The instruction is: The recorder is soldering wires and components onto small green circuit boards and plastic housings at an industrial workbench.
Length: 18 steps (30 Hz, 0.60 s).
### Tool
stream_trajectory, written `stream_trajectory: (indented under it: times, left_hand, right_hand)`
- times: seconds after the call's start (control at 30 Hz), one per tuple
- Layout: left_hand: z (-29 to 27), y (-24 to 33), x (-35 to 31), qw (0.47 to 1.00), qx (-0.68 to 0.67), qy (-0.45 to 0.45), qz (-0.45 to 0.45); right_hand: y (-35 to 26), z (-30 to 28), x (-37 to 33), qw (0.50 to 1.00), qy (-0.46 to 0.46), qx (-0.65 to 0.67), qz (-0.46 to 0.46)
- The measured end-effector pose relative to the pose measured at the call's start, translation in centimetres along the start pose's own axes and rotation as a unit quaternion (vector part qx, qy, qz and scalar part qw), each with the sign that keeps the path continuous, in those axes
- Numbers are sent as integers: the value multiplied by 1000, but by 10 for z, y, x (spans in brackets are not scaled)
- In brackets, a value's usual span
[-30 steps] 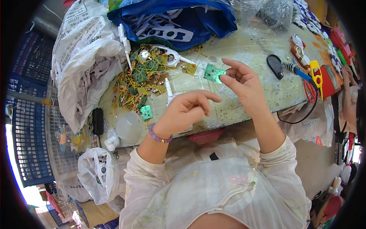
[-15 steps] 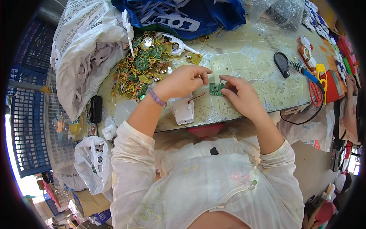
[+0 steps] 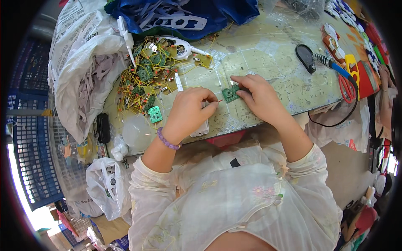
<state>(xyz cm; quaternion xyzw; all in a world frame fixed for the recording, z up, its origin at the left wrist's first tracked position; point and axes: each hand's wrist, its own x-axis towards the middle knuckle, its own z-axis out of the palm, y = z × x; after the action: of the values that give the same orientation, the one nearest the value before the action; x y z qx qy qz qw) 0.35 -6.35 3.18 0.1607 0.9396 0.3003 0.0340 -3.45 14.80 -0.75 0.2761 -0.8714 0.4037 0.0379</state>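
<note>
A person seated at a cluttered surface (image 3: 268, 50) works a thin red wire (image 3: 219, 101) toward a small green circuit board (image 3: 230, 93), a step that reads as fitting or threading the lead into the board. The left hand (image 3: 188, 112) is closed narrow, thumb and forefinger pinching the wire's end, with a purple bead bracelet (image 3: 167, 141) at the wrist and a white plastic piece (image 3: 200, 131) lying partly under it. The right hand (image 3: 259, 97) is curled over the board, fingertips pinning it against the surface just beside the left hand's fingers. The board lies between the two hands, the wire tip all but touching its near edge. The next move looks to call for a steady, fine push of the wire into the board while the right hand keeps the board from sliding; whether the tip already sits in a hole cannot be told. Beyond the left hand sprawls a heap of wired boards (image 3: 146, 79), with one loose green board (image 3: 155, 114) nearer. Well out past the right hand rest a soldering iron (image 3: 335, 66) and red-handled scissors (image 3: 348, 88).
</note>
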Motion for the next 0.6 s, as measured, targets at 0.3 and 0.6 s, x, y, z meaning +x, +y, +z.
stream_trajectory:
  times: [0.3,0.6]
  left_hand:
    - [4,7,-7,968,-231,9,-96]
    - [7,13,-9,967,-245,24,-69]
  right_hand:
    - [-12,-1,-2,996,62,24,-58]
    - [-20,3,-10,989,16,142,41]
